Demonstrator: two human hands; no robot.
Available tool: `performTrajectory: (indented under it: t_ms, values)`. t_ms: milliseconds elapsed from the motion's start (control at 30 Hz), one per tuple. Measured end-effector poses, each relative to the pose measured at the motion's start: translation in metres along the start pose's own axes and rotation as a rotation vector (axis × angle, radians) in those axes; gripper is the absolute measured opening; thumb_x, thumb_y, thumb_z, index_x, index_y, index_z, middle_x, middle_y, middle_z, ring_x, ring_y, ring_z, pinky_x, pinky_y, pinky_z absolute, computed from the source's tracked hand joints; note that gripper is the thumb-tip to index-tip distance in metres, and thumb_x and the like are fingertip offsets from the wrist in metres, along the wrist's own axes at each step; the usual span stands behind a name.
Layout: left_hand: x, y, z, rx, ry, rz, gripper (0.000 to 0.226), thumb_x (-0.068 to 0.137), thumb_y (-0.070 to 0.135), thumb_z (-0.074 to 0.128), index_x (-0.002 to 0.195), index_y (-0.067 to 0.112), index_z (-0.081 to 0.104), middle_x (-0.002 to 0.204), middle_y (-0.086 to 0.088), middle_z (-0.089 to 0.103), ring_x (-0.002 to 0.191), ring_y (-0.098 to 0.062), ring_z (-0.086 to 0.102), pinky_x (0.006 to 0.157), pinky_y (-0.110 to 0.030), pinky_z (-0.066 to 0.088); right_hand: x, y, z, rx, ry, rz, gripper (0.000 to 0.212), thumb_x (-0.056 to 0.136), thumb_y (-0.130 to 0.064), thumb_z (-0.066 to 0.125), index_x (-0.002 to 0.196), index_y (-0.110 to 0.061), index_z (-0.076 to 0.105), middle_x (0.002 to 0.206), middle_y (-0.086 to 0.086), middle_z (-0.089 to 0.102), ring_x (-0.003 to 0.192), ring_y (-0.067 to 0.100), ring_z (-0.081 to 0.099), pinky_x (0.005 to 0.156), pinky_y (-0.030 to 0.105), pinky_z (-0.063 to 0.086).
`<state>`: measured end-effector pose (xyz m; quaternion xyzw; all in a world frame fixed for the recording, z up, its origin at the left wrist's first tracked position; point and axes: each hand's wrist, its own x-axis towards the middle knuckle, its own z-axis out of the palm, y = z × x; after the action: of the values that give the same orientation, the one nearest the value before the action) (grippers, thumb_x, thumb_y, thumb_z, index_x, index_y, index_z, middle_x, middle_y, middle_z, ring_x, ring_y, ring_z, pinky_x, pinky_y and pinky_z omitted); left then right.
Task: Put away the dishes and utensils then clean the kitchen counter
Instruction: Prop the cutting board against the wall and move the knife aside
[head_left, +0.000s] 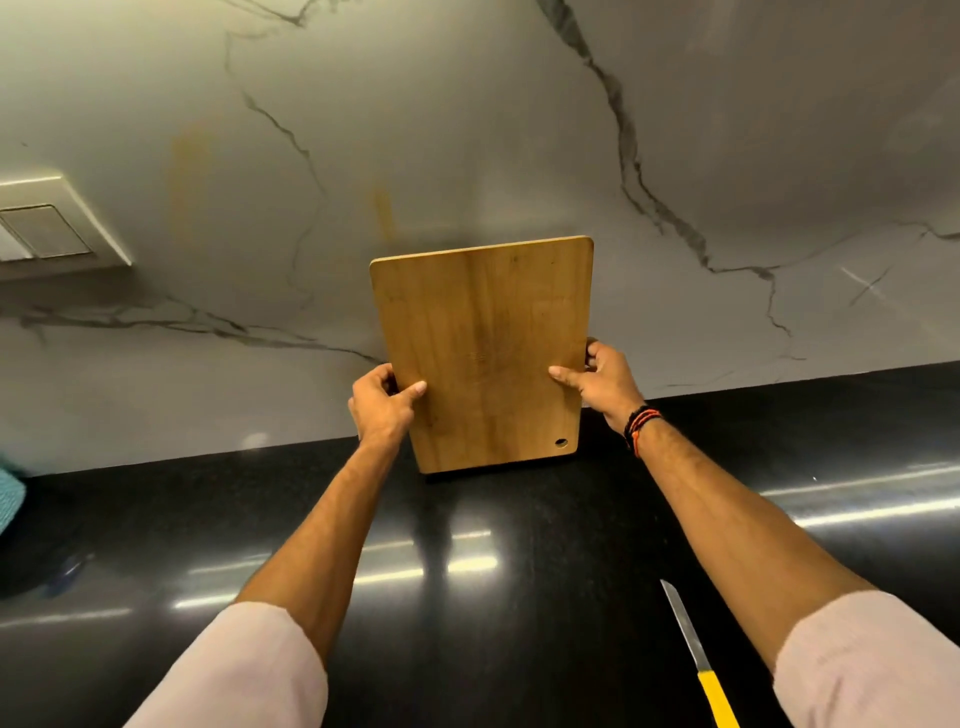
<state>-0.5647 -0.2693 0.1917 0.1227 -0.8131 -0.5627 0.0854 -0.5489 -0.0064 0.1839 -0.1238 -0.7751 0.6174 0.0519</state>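
Note:
A wooden cutting board (485, 343) stands upright on its short edge at the back of the black counter (467, 597), close to the marble wall. It has a small hole in its lower right corner. My left hand (382, 405) grips its left edge, thumb on the front face. My right hand (602, 382) grips its right edge the same way. A knife (698, 657) with a yellow handle lies on the counter near the front right, between my forearms and apart from the board.
The marble backsplash (519, 130) rises behind the board, with a switch plate (47, 228) at the left. A teal cloth (10, 499) shows at the left edge of the counter.

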Motion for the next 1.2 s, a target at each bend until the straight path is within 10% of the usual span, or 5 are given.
performTrajectory:
  t_ms: [1200]
  values:
    - [0.040, -0.026, 0.003, 0.070, 0.059, -0.117, 0.062, 0.076, 0.032, 0.083, 0.125, 0.007, 0.054, 0.118, -0.008, 0.064, 0.110, -0.021, 0.061, 0.098, -0.034, 0.047, 0.040, 0.028, 0.014, -0.097, 0.073, 0.044, 0.051, 0.078, -0.029, 0.083, 0.121, -0.011, 0.062, 0.123, 0.006, 0.067, 0.113, 0.023, 0.062, 0.100, 0.047, 0.052]
